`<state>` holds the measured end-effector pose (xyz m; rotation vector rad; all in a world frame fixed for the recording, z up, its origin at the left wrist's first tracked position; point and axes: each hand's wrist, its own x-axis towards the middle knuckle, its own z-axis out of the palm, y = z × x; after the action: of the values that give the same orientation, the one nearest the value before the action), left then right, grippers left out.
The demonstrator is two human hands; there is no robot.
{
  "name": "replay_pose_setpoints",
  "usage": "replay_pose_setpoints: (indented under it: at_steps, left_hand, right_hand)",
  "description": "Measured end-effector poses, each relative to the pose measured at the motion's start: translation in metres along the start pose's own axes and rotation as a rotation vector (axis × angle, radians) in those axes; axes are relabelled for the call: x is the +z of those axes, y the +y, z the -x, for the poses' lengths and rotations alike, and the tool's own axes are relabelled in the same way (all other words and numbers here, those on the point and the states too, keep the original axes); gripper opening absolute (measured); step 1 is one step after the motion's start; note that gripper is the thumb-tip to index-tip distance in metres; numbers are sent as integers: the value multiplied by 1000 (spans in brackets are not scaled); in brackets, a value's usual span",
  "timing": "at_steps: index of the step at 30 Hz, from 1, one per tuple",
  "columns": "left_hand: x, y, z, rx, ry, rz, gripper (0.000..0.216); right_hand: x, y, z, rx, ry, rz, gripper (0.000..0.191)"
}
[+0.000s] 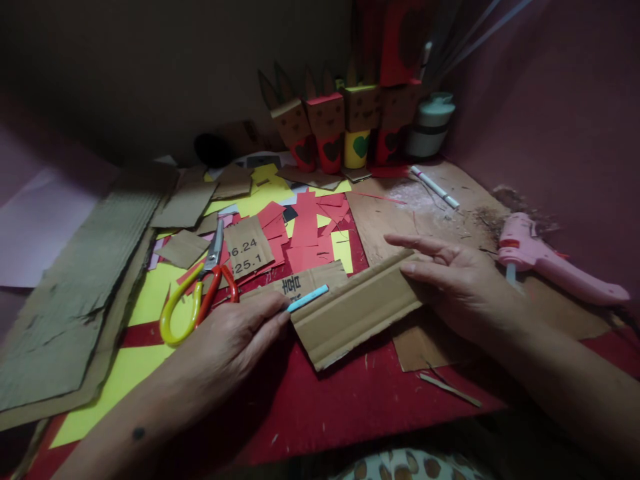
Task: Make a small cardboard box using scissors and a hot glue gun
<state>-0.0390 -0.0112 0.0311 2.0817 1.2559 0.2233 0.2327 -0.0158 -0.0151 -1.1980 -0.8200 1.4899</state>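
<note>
A folded piece of brown cardboard (363,313) with crease lines along it is held tilted above the red tabletop. My right hand (450,280) grips its right end, thumb on the near face and index finger stretched out past the edge. My left hand (240,340) is closed at the cardboard's left end, with a slim light-blue stick (309,298) poking out from its fingertips along the upper edge. Whether the left fingers also pinch the cardboard, I cannot tell. Scissors (207,280) with one yellow and one red handle lie just beyond my left hand.
Red and yellow paper scraps (303,223) and cardboard pieces (250,247) cover the middle. Large cardboard sheets (85,280) lie at left. A pink glue gun (545,260) rests at right, near a white marker (435,187). Several cardboard figures (325,127) and a lidded jar (433,123) stand behind.
</note>
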Motion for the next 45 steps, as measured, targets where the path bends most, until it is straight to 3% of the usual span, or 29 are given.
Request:
replay_pose_setpoints:
  at_steps: [18,24,30,39,42,45]
  left_hand:
    - [0,0,-1,-19,-7,-7,36]
    - [-4,-16,-5,-69,141,1,32]
    - [-24,1,-35,-41,144,-178,30]
    - [-29,-8,-111,0,371,-277,23]
    - [-31,-9,-112,10,468,-224,37]
    - [-32,-4,-95,-6,429,-87,37]
  right_hand:
    - [1,-2,-1,17,18,-71,40]
    - [2,-3,-1,-1,63,-101,41]
    - [4,-6,-2,12,74,-151,40]
    - [1,-2,-13,-4,42,-137,38]
    - [-1,0,-18,-32,46,-115,37]
    - [-1,-3,-23,-54,37,-117,34]
